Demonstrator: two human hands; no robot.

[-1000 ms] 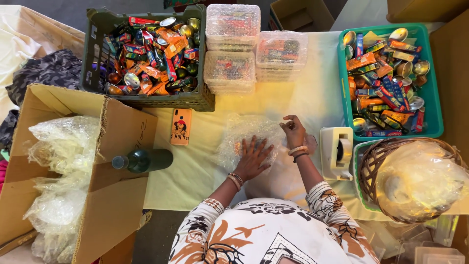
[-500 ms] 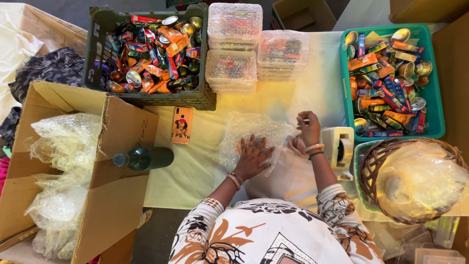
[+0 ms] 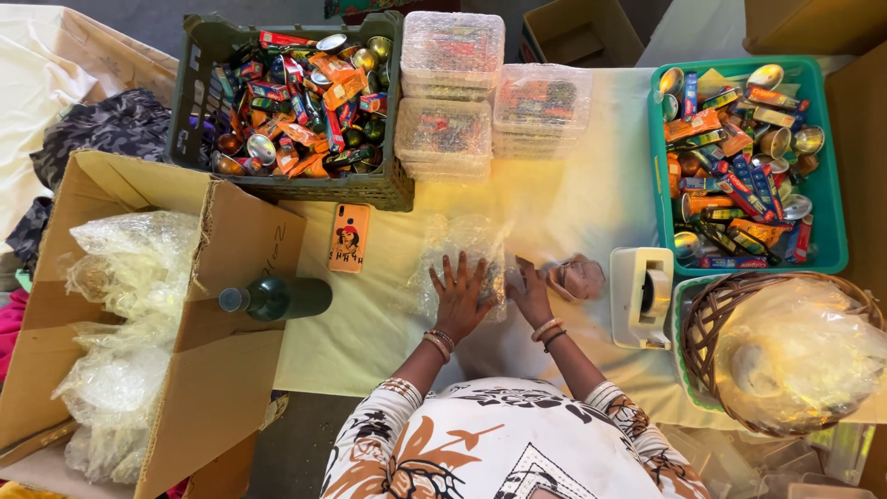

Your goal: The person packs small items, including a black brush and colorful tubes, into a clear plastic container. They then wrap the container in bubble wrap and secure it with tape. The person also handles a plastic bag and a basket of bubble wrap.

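Head view: the left hand [image 3: 459, 296] is kept spread flat, fingers wide, on the clear plastic sheet [image 3: 462, 254] lying on the table [image 3: 573, 203], so the sheet stays pinned. The sheet's long axis runs away from the person. The right hand [image 3: 533, 294] has been drawn back inward, resting loosely curled at the sheet's right edge.

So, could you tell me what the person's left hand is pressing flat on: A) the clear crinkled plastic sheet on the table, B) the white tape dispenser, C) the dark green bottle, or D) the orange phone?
A: the left hand lies spread on the clear crinkled plastic sheet.
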